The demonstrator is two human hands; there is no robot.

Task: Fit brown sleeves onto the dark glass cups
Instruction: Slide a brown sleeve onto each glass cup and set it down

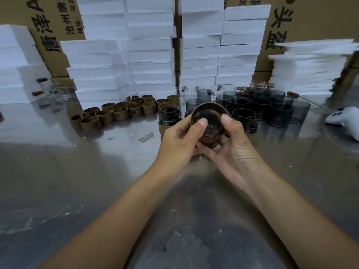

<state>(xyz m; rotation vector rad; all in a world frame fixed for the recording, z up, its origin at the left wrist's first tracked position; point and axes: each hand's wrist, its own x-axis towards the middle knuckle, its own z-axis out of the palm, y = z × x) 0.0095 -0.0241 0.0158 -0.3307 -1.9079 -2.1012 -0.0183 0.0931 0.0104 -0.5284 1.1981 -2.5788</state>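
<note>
— Why both hands on one cup?

— The sleeve [210, 104] is a snug ring, so it needs pressure from both sides. My left hand [180, 138] and right hand [233, 144] are wrapped round the dark glass cup [207, 118], fingers curled underneath and a thumb on the rim at each side. The mouth tilts toward me so I can judge whether the band sits level. I hold it near the middle of the table [77, 171], just in front of the stock.

— And the layout?

— Built for reach, I'd say. Loose sleeves [116, 113] cluster at the far left and bare dark cups [262, 107] are packed at the far right. The finished cups [169, 121] stand between them, just behind my hands.

— Anything printed on the bands?

— Some loose ones show a small dark mark, too small to read.

— The cartons behind the foam blocks [151, 55]?

— The left carton [64, 20] shows "沧州", "地址:" and "河北", turned sideways, beside bigger characters cut by the frame. The right carton [310, 20] has large characters, also turned and cropped. I won't guess them.
</note>
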